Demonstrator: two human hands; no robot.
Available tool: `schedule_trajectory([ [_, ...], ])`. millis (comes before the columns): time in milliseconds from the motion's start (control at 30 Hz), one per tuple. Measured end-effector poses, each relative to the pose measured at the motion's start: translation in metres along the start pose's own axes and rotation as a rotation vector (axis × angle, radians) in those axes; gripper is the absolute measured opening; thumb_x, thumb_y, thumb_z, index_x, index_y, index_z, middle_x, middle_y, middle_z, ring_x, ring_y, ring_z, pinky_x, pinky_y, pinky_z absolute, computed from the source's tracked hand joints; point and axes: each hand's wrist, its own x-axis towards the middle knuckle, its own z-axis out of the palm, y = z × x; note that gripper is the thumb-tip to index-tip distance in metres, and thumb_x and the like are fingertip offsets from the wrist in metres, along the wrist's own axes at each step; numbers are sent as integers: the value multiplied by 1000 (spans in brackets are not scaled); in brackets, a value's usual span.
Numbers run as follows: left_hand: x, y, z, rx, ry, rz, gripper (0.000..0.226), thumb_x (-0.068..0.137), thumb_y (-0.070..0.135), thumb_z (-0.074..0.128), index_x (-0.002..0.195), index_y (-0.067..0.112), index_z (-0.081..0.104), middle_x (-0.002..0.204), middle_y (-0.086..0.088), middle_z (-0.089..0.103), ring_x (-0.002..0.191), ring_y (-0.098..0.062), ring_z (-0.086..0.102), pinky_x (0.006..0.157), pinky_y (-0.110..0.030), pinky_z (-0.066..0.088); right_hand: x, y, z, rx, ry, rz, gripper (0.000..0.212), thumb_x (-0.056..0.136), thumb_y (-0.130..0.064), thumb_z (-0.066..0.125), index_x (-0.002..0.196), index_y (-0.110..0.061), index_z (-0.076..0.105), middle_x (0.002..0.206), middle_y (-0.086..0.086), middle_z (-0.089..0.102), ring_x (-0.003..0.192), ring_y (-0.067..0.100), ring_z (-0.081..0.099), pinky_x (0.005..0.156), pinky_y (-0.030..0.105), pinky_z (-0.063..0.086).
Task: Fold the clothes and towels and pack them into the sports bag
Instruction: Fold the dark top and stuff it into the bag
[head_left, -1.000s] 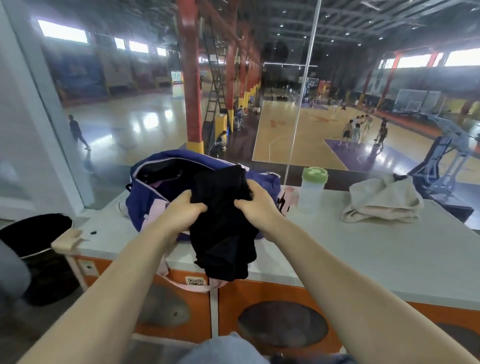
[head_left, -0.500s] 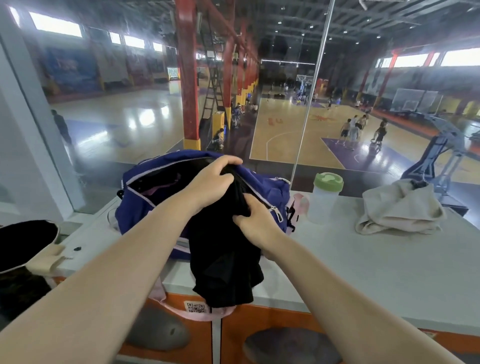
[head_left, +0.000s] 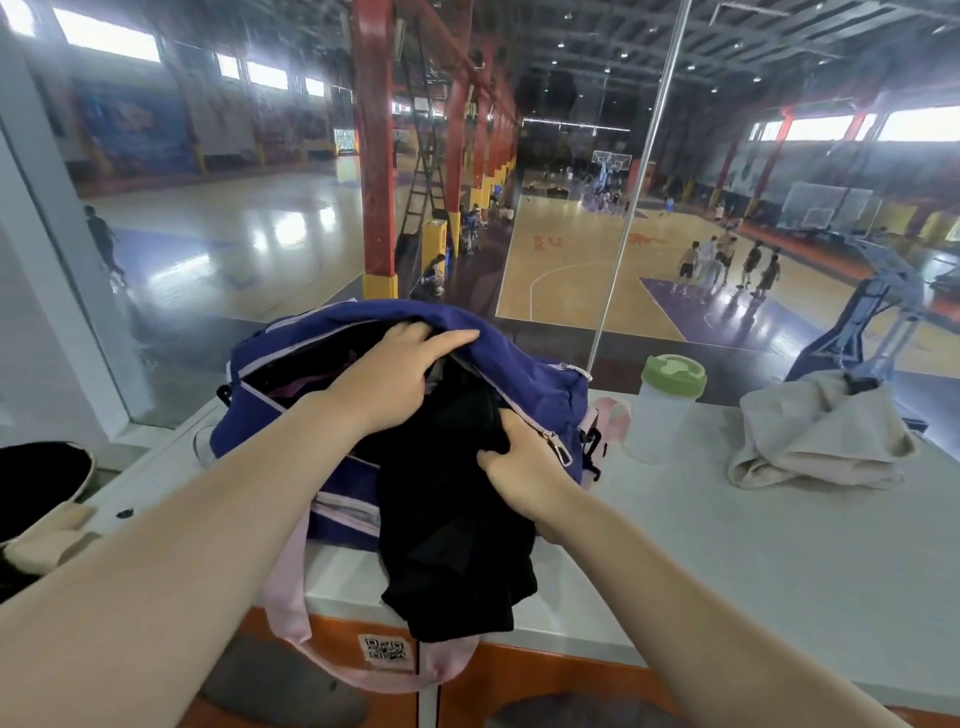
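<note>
Now both hands are at the mouth of the purple fabric sports bag (head_left: 524, 379), which sits unzipped on the pale grey worktop (head_left: 753, 561) beside the window glass. The left hand (head_left: 395, 374) lies over the opening, its fingers curled around the bag's far rim. The right hand (head_left: 519, 462) pinches a fold of the black cloth garment (head_left: 447, 525), which hangs partly inside the bag and partly down over the worktop's front edge. A pale pink strap (head_left: 291, 597) loops below. Near the bag's right end stands a clear bottle with a green lid (head_left: 670, 405), and further right rests a folded beige towel (head_left: 815, 431).
</note>
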Motion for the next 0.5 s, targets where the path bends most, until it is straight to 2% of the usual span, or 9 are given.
schedule_trajectory([
  [100,-1,5,0,121,18,41,72,93,5,47,152,36,19,153,-4,33,141,-24,30,114,-39,30,1,-3,-2,-18,39,8,31,87,-12,50,112,-30,54,88,-12,57,76,-1,51,47,7,34],
  [200,3,13,-5,98,30,21,73,93,3,44,154,33,17,153,-5,33,140,-25,31,113,-40,33,4,-10,-3,-53,26,-4,27,88,-13,49,112,-25,52,85,-9,54,72,2,49,44,7,35],
  [233,2,20,-9,88,30,4,72,93,2,42,154,31,16,154,-5,32,140,-25,31,113,-40,33,5,-13,-1,-36,0,-3,28,89,-13,49,115,-22,52,86,-8,55,73,3,50,47,7,35],
  [333,9,31,-15,31,19,-32,69,94,0,37,155,23,15,158,-5,26,144,-24,26,117,-39,25,13,-26,6,102,0,-43,43,88,-13,48,130,-22,50,106,-2,63,92,13,59,71,23,49],
  [400,14,32,-21,-18,-5,-54,64,94,5,37,154,18,20,157,-7,29,144,-25,29,118,-40,24,26,-32,9,108,66,-122,53,89,-9,46,140,-25,44,121,-4,60,101,9,55,76,21,43],
  [500,14,29,-29,-123,0,-79,63,90,14,37,152,17,26,150,-9,41,138,-25,40,113,-48,32,49,-36,4,71,185,-189,57,95,-5,43,148,-24,35,135,0,54,108,11,52,86,17,37],
])
